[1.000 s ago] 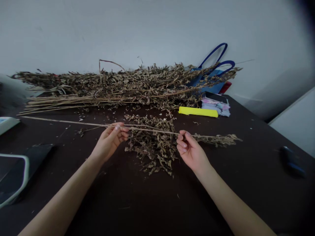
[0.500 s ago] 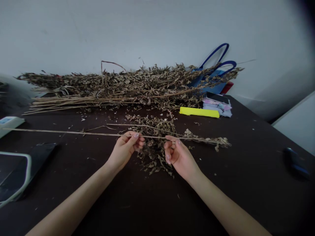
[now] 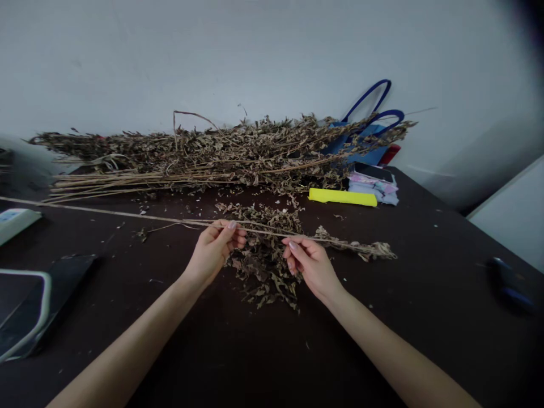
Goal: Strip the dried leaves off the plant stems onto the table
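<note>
A long dried plant stalk (image 3: 106, 212) runs across the dark table (image 3: 238, 351) from the far left to a leafy tip (image 3: 361, 247) on the right. My left hand (image 3: 216, 246) pinches the stalk near its middle, fingers closed. A short way to the right, my right hand (image 3: 308, 263) pinches the same stalk just before the leafy part. Both hands hover over a small heap of loose dried leaves (image 3: 263, 266).
A large bundle of dried leafy stalks (image 3: 212, 156) lies along the wall. To the right are a yellow bar (image 3: 342, 196), folded cloth (image 3: 374, 187) and a blue bag (image 3: 369, 133). A phone case (image 3: 25, 309) and white device (image 3: 15, 220) lie left, a dark object (image 3: 508, 280) right.
The stalk has shifted left through my hands. My right hand has slid left along it, closer to my left hand, and the leafy tip sits nearer my right hand.
</note>
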### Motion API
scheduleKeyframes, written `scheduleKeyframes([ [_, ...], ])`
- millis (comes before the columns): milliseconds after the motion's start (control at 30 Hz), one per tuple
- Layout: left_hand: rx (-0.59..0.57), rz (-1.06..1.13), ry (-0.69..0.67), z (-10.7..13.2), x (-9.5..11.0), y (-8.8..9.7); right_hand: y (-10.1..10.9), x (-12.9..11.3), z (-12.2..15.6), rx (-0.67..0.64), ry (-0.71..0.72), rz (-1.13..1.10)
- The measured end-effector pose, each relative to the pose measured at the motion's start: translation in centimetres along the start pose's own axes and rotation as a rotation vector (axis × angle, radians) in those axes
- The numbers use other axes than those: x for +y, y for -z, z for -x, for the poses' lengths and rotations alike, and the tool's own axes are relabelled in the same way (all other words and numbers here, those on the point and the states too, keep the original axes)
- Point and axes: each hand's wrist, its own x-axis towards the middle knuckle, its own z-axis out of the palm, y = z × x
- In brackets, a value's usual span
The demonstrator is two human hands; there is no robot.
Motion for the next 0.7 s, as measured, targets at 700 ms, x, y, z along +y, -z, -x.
scheduleKeyframes([
  [700,-0.010,-0.006,0.025,1.8,-2.0,-0.3,-3.8,0.4,0.2,-0.129,-0.181,-0.103],
])
